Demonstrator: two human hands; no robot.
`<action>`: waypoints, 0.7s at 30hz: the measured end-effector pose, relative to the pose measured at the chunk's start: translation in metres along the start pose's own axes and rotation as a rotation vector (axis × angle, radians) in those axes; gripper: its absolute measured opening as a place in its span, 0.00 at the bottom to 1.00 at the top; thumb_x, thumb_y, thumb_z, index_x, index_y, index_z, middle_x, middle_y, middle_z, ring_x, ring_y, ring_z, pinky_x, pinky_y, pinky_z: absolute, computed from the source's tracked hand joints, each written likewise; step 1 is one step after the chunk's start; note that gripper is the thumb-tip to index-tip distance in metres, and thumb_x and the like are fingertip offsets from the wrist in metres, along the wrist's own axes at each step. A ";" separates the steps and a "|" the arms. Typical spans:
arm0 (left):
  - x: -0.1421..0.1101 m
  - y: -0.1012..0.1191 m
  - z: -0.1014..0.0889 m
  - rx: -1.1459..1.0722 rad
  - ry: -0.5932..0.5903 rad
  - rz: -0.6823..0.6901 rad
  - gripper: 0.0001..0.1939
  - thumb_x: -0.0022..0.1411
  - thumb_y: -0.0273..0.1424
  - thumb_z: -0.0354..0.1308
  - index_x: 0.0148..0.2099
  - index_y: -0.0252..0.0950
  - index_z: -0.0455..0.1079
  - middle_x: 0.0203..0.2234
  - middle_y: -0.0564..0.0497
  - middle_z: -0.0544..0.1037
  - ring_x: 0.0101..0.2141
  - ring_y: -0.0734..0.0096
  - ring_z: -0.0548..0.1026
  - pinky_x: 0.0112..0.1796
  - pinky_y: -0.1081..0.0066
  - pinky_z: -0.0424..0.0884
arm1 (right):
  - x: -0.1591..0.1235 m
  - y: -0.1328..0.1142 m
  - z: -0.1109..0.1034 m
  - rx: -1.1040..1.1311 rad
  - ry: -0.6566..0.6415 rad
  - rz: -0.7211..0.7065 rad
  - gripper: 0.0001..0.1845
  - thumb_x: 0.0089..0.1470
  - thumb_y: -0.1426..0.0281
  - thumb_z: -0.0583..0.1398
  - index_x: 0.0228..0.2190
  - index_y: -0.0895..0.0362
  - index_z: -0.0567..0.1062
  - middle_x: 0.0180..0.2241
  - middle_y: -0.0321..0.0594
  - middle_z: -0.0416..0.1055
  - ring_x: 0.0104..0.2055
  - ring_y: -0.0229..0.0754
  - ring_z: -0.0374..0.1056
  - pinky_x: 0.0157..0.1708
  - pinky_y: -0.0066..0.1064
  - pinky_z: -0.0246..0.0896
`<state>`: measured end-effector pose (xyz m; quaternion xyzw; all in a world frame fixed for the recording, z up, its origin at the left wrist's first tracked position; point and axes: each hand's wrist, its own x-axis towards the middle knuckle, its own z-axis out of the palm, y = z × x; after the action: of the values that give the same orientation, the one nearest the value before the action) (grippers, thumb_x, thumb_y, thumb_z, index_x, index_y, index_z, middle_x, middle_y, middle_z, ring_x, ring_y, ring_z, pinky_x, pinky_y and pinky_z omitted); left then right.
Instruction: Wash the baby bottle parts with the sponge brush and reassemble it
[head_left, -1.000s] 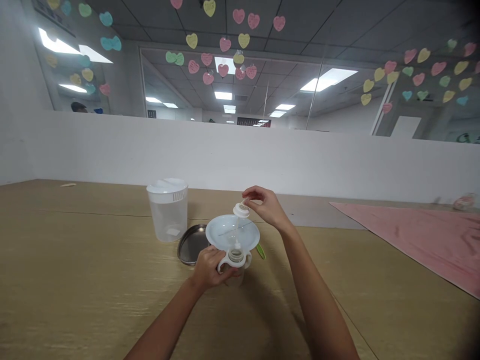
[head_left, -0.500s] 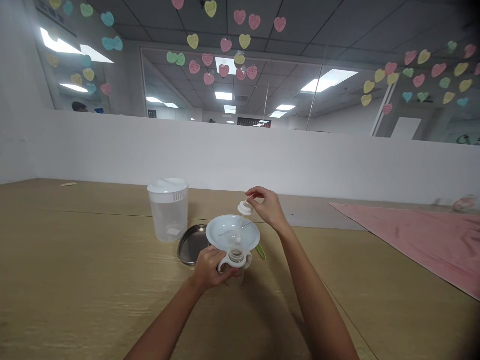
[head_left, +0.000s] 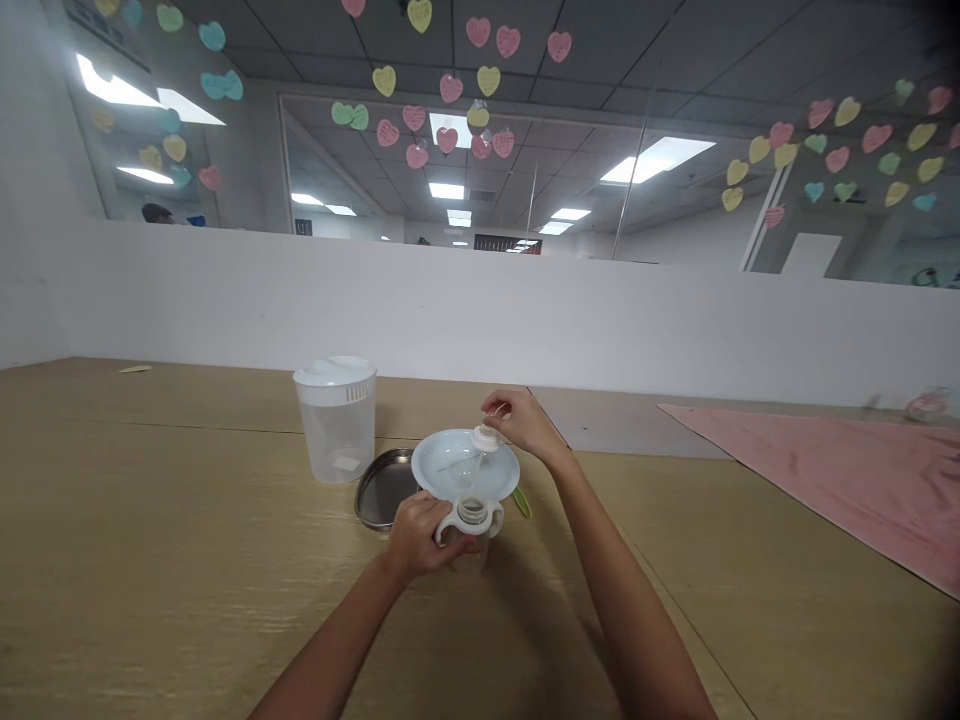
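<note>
here, the left hand [head_left: 420, 535] grips a handled bottle [head_left: 475, 526] while the right hand [head_left: 525, 422] pinches what seems a white cap [head_left: 486, 439].

Tray [head_left: 384, 488] glossy metal. Bowl [head_left: 430, 474] smooth, glossy. Bottle [head_left: 472, 511] clear, smooth; cap [head_left: 486, 439] white plastic. Tub [head_left: 339, 440] translucent plastic. Surface [head_left: 187, 520] looks wooden, faintly shiny. Pink sheet [head_left: 847, 475] matt. Notes [head_left: 507, 41] paper.

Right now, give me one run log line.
left grip on handled bottle, mouth uncovered | right grip on white cap, off bottle | pale blue bowl beyond bottle | metal tray, lidded container left of bowl
</note>
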<state>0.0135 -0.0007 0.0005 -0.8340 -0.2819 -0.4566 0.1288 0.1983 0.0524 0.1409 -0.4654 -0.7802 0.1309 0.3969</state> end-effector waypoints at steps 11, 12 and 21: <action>-0.003 -0.001 -0.008 -0.200 0.109 -0.344 0.20 0.63 0.39 0.40 0.23 0.37 0.61 0.17 0.52 0.67 0.22 0.71 0.63 0.28 0.69 0.57 | -0.002 0.000 0.007 -0.221 -0.256 0.054 0.08 0.46 0.67 0.59 0.27 0.59 0.76 0.22 0.37 0.71 0.25 0.35 0.64 0.25 0.24 0.53; -0.002 -0.001 -0.009 -0.191 0.134 -0.380 0.20 0.64 0.38 0.40 0.23 0.37 0.62 0.18 0.51 0.68 0.24 0.71 0.64 0.29 0.69 0.58 | -0.003 0.000 0.008 -0.228 -0.273 0.057 0.09 0.47 0.67 0.58 0.27 0.59 0.76 0.21 0.36 0.70 0.24 0.35 0.64 0.25 0.24 0.53; 0.001 -0.012 -0.002 -0.154 0.105 -0.451 0.20 0.64 0.37 0.40 0.37 0.41 0.73 0.44 0.49 0.74 0.47 0.63 0.67 0.48 0.60 0.59 | -0.002 0.006 0.015 -0.090 -0.382 0.090 0.11 0.49 0.69 0.54 0.30 0.60 0.74 0.13 0.32 0.65 0.15 0.32 0.58 0.20 0.23 0.52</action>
<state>0.0055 0.0080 0.0022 -0.7326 -0.4180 -0.5366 -0.0259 0.1914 0.0563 0.1266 -0.4839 -0.8247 0.1996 0.2144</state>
